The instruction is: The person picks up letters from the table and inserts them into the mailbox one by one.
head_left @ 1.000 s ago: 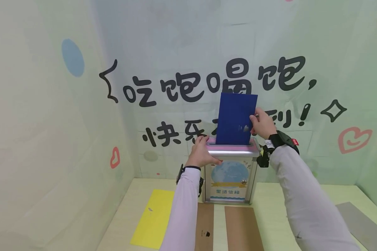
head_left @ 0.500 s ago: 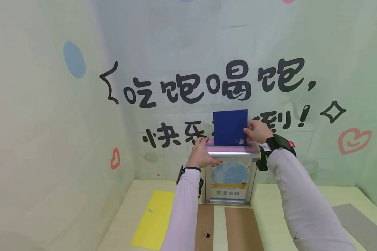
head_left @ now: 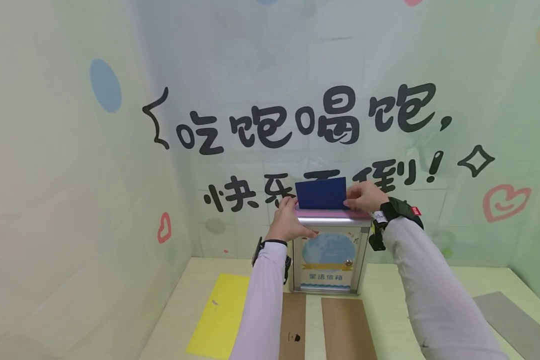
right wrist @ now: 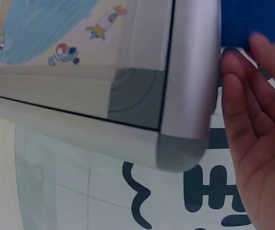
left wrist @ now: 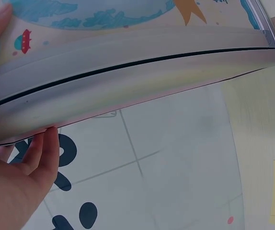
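Note:
A dark blue envelope [head_left: 321, 194] stands partly inside the slot on top of a silver-edged box [head_left: 328, 260] with a pink top; its lower part is hidden in the box. The right hand [head_left: 367, 196] pinches the envelope's right edge just above the slot. In the right wrist view the fingers of the right hand [right wrist: 259, 105] meet the blue envelope [right wrist: 257, 24] beside the box's rounded end. The left hand [head_left: 289, 221] grips the box's upper left corner, thumb on the front. In the left wrist view the left hand [left wrist: 20, 177] has its fingers behind the silver lid edge [left wrist: 128, 84].
On the table [head_left: 387, 310] lie a yellow envelope [head_left: 218, 315] at the left, two brown envelopes [head_left: 293, 325] [head_left: 348, 327] before the box, and a grey one [head_left: 515, 320] at the right. A wall with large black characters [head_left: 258, 127] stands behind.
The blue envelope has gone down into the slot, so much less of it shows. The right hand has moved down and slightly left with it; the left hand has stayed at the box.

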Tool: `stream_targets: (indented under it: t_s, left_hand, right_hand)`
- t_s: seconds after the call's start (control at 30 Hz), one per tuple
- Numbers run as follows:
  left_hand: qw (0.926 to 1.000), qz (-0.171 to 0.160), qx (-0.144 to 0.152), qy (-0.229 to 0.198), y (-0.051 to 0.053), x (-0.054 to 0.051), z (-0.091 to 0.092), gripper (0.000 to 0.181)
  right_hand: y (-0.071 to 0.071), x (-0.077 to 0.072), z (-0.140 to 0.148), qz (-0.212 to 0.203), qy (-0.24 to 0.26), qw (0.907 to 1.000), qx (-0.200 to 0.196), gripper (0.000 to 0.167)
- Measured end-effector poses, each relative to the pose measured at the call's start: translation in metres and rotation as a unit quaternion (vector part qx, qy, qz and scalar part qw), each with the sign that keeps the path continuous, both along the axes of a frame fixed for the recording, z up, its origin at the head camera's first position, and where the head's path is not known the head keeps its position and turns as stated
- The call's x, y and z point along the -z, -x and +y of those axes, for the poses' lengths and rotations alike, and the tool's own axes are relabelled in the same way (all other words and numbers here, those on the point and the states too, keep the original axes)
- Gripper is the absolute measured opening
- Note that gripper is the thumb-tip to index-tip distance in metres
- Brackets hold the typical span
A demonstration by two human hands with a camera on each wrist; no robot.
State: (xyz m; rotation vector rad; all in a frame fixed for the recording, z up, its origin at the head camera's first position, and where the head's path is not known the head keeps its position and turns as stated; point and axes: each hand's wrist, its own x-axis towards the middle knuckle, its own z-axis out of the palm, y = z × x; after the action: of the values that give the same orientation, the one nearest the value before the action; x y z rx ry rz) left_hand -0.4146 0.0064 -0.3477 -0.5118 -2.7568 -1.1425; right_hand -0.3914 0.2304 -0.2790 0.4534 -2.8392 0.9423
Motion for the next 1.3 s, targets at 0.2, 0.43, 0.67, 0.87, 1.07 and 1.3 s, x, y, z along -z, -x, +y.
stream_targets:
  t_s: [0.2, 0.43, 0.67, 0.87, 1.07, 1.3]
  left_hand:
    - [1.0, 0.002, 0.001, 0.001, -0.001, 0.0, 0.002, 0.11]
    - [1.0, 0.004, 0.001, -0.001, -0.001, -0.002, 0.003, 0.111]
    - [1.0, 0.006, 0.004, -0.001, 0.0, 0.0, 0.004, 0.111]
    - [0.9999, 0.009, 0.001, 0.006, 0.001, 0.0, 0.003, 0.11]
    - [0.9999, 0.003, -0.012, 0.009, 0.001, -0.001, 0.001, 0.11]
    - [0.9998, 0.006, -0.003, 0.016, 0.002, 0.001, 0.001, 0.11]
  right_hand:
    - [-0.001, -0.001, -0.003, 0.063, 0.014, 0.9943, 0.085, 0.012]
    - [-0.003, -0.016, -0.002, 0.109, 0.042, 0.9828, 0.143, 0.015]
    - [-0.006, -0.019, -0.008, 0.031, -0.017, 0.9926, 0.116, 0.011]
    - [0.003, -0.006, -0.002, 0.017, -0.043, 0.996, 0.077, 0.01]
    - [0.003, -0.006, -0.001, 0.005, -0.02, 0.998, 0.06, 0.019]
    - [-0.001, -0.008, -0.001, -0.015, -0.002, 0.9987, 0.048, 0.027]
